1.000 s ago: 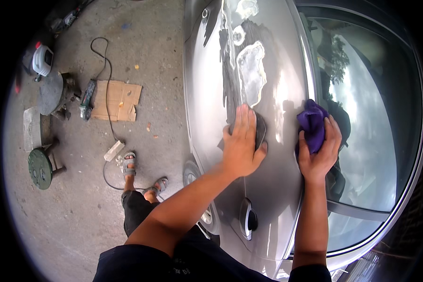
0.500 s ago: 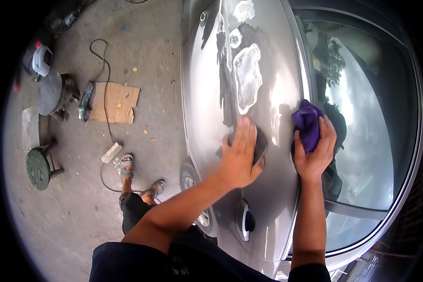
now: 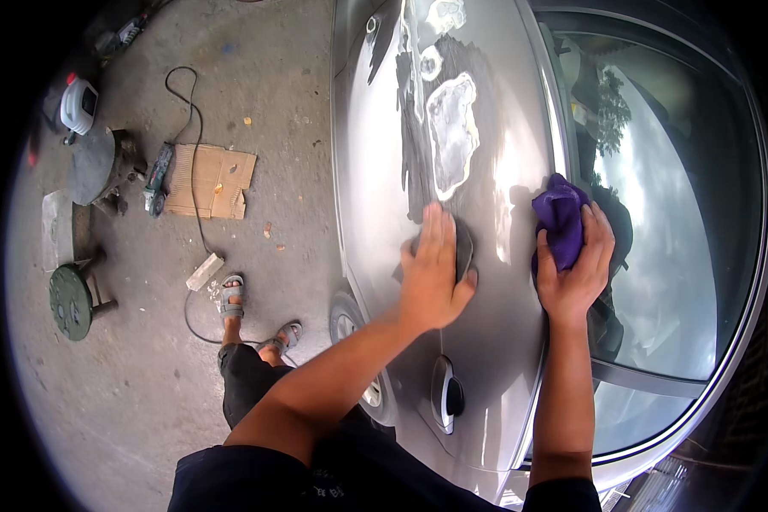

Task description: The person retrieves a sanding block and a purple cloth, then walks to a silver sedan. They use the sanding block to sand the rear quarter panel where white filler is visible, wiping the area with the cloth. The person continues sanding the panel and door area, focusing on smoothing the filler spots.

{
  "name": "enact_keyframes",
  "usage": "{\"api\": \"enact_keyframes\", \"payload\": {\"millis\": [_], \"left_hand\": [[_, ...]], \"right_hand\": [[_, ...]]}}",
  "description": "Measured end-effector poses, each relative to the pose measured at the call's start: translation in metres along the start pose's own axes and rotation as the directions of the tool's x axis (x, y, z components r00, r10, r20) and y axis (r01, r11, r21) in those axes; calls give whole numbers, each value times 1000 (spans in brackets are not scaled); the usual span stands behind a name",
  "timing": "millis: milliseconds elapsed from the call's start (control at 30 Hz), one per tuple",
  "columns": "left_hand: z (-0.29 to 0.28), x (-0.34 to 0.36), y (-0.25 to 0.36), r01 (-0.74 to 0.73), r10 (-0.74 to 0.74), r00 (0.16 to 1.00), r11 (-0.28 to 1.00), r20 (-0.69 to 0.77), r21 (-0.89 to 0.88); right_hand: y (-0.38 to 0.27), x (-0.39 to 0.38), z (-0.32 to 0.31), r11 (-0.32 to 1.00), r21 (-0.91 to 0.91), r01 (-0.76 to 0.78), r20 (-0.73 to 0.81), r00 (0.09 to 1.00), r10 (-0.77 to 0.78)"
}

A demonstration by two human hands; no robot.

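My left hand [image 3: 435, 277] lies with fingers stretched over a dark grey sheet of sandpaper [image 3: 463, 247], pressing it onto the silver car door [image 3: 495, 341]. The sheet shows on both sides of the palm. Just beyond the fingertips is a pale sanded patch [image 3: 454, 128] with a white outline, with dark scuffed paint around it. My right hand [image 3: 578, 271] grips a bunched purple cloth [image 3: 561, 224] at the lower edge of the car window [image 3: 657, 222]. The door handle [image 3: 444, 397] is below my left hand.
On the concrete floor to the left are a flattened cardboard piece [image 3: 209, 181], an angle grinder [image 3: 157, 181] with its cord, and a small block [image 3: 204, 271]. Farther left stand a green stool [image 3: 71, 302], a round grey-topped stool [image 3: 92, 166] and a white jug [image 3: 78, 106].
My left hand has slid slightly forward on the door with the sandpaper, its fingertips nearer the pale patch. My right hand keeps its hold on the cloth. The view has shifted a little.
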State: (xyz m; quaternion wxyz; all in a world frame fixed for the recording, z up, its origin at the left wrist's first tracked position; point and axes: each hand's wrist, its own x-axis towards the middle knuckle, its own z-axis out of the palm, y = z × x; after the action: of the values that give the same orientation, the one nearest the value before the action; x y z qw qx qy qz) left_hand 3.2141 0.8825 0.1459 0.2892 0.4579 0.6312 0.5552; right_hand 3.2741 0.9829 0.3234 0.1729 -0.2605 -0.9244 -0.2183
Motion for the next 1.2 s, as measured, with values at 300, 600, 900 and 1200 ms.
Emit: {"api": "enact_keyframes", "payload": {"millis": [300,600,900,1200], "left_hand": [[-2,7,4,-79,75,994,996,82,45],[-16,28,7,-115,92,972,989,218,95],[-17,44,12,-217,218,970,976,111,-16],[-20,76,17,-266,267,962,964,-53,31]], "right_hand": [[1,-1,0,1000,12,-10,-4,1000,10],[1,0,1,999,7,-36,-5,999,36],[3,0,0,999,5,-35,-18,999,35],[6,-4,0,998,45,-41,-36,998,42]]}}
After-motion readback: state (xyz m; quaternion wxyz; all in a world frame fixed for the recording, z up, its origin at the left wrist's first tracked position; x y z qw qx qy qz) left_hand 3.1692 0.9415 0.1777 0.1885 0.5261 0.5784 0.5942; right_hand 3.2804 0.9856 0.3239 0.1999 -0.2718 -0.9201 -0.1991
